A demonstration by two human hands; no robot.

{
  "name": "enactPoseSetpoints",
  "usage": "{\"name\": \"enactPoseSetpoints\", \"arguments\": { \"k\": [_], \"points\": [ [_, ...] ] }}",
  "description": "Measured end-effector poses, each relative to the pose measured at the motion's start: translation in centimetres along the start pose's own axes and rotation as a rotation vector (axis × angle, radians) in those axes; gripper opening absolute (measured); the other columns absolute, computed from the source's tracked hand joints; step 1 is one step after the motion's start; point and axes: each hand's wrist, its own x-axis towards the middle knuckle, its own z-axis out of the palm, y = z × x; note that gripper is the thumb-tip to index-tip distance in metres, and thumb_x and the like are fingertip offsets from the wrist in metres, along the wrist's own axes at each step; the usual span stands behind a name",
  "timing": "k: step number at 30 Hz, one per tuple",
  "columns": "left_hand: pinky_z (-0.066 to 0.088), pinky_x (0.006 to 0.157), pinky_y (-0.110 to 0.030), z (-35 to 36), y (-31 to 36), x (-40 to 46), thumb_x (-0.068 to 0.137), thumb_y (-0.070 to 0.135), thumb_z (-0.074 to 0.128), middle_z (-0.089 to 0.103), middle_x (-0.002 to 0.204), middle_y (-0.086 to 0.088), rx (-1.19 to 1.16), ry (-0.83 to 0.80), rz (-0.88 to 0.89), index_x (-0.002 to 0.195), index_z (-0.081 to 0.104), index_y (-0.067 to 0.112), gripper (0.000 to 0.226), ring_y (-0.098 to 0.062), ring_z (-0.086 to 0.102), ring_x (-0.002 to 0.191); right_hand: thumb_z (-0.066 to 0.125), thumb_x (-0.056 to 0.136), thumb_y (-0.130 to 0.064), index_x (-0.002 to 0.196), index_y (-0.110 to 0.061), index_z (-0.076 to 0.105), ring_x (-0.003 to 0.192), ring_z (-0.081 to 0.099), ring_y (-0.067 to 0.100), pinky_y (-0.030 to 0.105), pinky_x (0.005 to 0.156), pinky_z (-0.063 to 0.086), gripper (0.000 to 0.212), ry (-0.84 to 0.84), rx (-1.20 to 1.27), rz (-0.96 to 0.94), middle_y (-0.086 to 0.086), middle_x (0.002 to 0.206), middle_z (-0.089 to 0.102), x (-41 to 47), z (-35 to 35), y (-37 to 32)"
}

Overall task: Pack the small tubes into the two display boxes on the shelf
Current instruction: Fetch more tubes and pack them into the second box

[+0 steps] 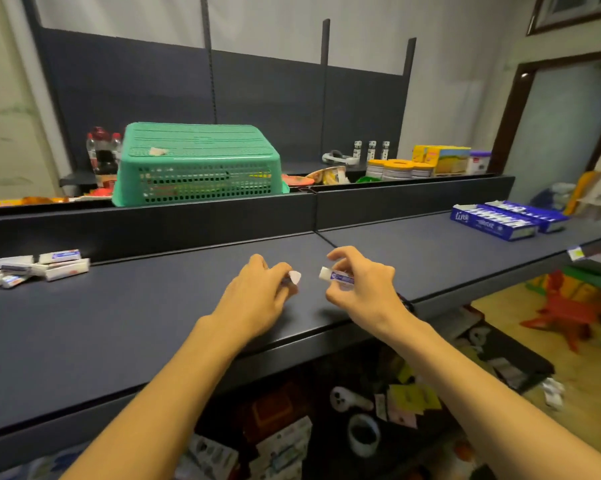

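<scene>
Over the middle of the dark shelf (153, 323), my right hand (361, 289) pinches a small white tube with a blue label (337, 276), its white cap pointing left. My left hand (257, 296) grips another small tube, of which only a white end (295, 277) shows past the fingers. Two blue display boxes (507, 220) stand side by side at the far right of the shelf, with rows of white tubes in them. Several loose tubes and small white cartons (35, 268) lie in a pile at the shelf's far left.
An upturned green plastic basket (198, 164) sits on the higher ledge behind, beside bottles, tins (396, 169) and yellow cartons (441, 159). Below the shelf's front edge lies clutter on the floor. A red plastic stool (566, 313) stands at the right.
</scene>
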Motion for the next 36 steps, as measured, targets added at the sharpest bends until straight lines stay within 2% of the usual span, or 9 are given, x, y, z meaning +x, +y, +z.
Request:
{"name": "enactPoseSetpoints", "arguments": {
  "k": [4,8,14,19,22,27,29,33,36],
  "points": [
    [0.042,0.081,-0.04,4.3,4.5,5.3,0.098,0.035,0.041,0.043,0.123,-0.007,0.161,-0.009,0.068,0.116,0.05,0.015,0.028,-0.03,0.045,0.107,0.066,0.082,-0.019,0.114,-0.027,0.051,0.093,0.059,0.014,0.044,0.097,0.04,0.037,0.018,-0.011,0.018,-0.01,0.096,0.06,1.6,-3.6,6.7],
    [0.045,0.084,-0.043,8.9,9.7,11.4,0.098,0.03,0.043,0.054,0.117,-0.008,0.032,-0.048,0.108,0.117,0.049,0.015,0.025,-0.03,0.051,0.102,0.067,0.081,-0.019,0.114,-0.026,0.052,0.093,0.059,0.014,0.046,0.095,0.042,0.036,0.046,-0.042,0.036,-0.01,0.098,0.06,4.2,-7.5,14.0],
    [0.046,0.07,-0.039,14.8,18.0,20.0,0.092,0.037,0.056,0.064,0.101,-0.007,-0.122,-0.041,0.129,0.107,0.039,0.017,0.03,-0.031,0.057,0.087,0.068,0.08,-0.024,0.111,-0.031,0.053,0.094,0.06,0.012,0.048,0.094,0.044,0.035,0.066,-0.082,0.072,-0.01,0.101,0.065,8.3,-12.6,25.0],
    [0.035,0.069,-0.03,19.2,24.8,25.8,0.092,0.041,0.052,0.063,0.107,0.001,-0.122,-0.016,0.188,0.113,0.046,0.023,0.028,-0.024,0.055,0.095,0.07,0.081,-0.027,0.112,-0.025,0.056,0.092,0.06,0.012,0.048,0.09,0.043,0.034,0.062,-0.149,0.054,-0.008,0.101,0.068,10.1,-17.3,33.3],
    [0.037,0.071,-0.028,22.0,29.1,28.9,0.092,0.042,0.053,0.063,0.11,0.002,-0.113,0.021,0.205,0.115,0.049,0.026,0.028,-0.021,0.055,0.098,0.073,0.081,-0.026,0.114,-0.023,0.055,0.088,0.061,0.008,0.048,0.091,0.045,0.038,0.06,-0.116,0.049,-0.006,0.103,0.068,11.3,-20.4,38.1],
    [0.044,0.08,-0.035,26.5,35.4,32.7,0.091,0.044,0.054,0.062,0.116,0.001,-0.082,0.065,0.145,0.117,0.051,0.026,0.032,-0.021,0.055,0.104,0.076,0.079,-0.024,0.121,-0.016,0.057,0.095,0.061,0.015,0.042,0.086,0.052,0.047,0.012,-0.085,0.028,0.003,0.109,0.067,13.3,-25.4,45.6],
    [0.043,0.08,-0.034,28.1,37.8,34.2,0.091,0.043,0.054,0.061,0.119,0.001,-0.08,0.076,0.092,0.118,0.051,0.025,0.033,-0.022,0.055,0.106,0.075,0.079,-0.023,0.119,-0.013,0.061,0.098,0.06,0.016,0.04,0.088,0.05,0.043,-0.005,-0.116,-0.015,0.005,0.111,0.064,14.1,-27.2,48.5],
    [0.043,0.081,-0.032,31.0,42.5,37.1,0.091,0.041,0.055,0.061,0.124,0.0,-0.066,0.075,0.022,0.119,0.053,0.023,0.033,-0.021,0.055,0.108,0.073,0.081,-0.024,0.113,-0.009,0.067,0.112,0.048,0.02,0.039,0.094,0.045,0.036,-0.083,-0.194,-0.074,0.007,0.125,0.045,15.6,-31.1,53.3],
    [0.044,0.081,-0.033,33.1,45.1,39.6,0.09,0.041,0.057,0.063,0.12,-0.001,-0.057,0.089,0.009,0.116,0.055,0.023,0.031,-0.022,0.057,0.104,0.073,0.08,-0.021,0.103,-0.005,0.071,0.112,0.047,0.019,0.039,0.091,0.047,0.028,-0.102,-0.187,-0.074,0.007,0.124,0.041,17.1,-33.6,56.5]
  ]
}}
